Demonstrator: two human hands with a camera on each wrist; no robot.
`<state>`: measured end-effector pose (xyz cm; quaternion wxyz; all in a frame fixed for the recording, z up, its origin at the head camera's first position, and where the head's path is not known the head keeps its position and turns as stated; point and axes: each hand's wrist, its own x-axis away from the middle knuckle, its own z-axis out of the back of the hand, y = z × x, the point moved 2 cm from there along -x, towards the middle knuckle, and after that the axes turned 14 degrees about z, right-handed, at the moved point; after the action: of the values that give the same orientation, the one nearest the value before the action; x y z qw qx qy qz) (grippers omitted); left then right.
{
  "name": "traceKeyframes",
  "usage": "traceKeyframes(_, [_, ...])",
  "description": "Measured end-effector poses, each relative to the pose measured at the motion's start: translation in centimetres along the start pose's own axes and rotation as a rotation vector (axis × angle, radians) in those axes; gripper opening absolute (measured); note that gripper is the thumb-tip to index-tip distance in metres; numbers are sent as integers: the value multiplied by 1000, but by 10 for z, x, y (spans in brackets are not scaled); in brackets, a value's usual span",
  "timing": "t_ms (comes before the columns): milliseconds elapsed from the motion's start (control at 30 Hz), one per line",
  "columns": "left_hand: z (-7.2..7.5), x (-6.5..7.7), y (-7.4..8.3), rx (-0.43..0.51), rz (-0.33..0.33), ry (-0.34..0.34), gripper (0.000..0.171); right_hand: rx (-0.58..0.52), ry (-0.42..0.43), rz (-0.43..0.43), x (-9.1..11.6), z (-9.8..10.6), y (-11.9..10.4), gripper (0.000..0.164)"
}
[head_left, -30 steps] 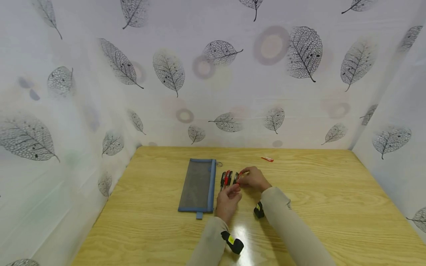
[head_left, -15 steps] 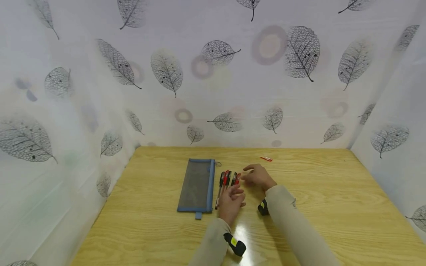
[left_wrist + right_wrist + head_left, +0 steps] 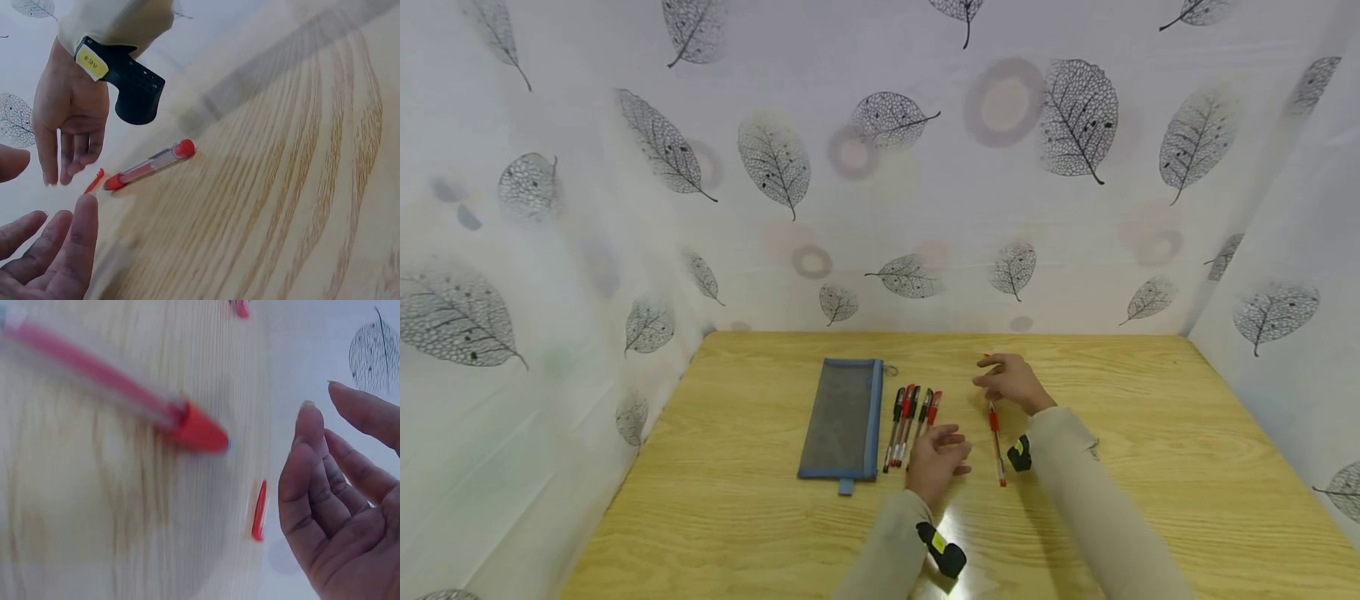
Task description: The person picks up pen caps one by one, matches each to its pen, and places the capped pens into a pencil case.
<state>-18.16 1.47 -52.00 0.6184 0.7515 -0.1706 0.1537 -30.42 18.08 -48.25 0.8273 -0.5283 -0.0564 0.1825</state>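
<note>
An uncapped red pen [image 3: 996, 433] lies on the table, its red grip end toward the back. My right hand [image 3: 1013, 382] hovers past that end with its fingers loosely bent and nothing between them. In the right wrist view a red pen cap [image 3: 259, 509] lies on the table just beyond the fingers; the hand hides most of it from the head camera. My left hand [image 3: 936, 462] is held with relaxed, parted fingers beside a row of capped pens [image 3: 904, 417], red and black, overlapping the lower ends of the rightmost ones. It holds nothing.
Left of the row of pens lies a flat grey mesh pouch [image 3: 841, 421] with blue edging, a zip and a small pull ring [image 3: 891, 370]. The wooden table [image 3: 730, 517] meets a leaf-print curtain [image 3: 940, 208] at the back and sides.
My right hand has left the row of pens and moved right and back, toward the red cap. My left hand has drifted slightly right and nearer, uncovering more of the pens.
</note>
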Motion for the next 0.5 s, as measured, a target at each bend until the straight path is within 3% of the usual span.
traceKeyframes(233, [-9, -6, -2, 43, 40, 21, 42, 15, 82, 14, 2, 21, 15, 45])
traceKeyframes(500, [-22, -13, -6, 12, 56, 40, 43, 73, 165, 23, 3, 36, 37, 38])
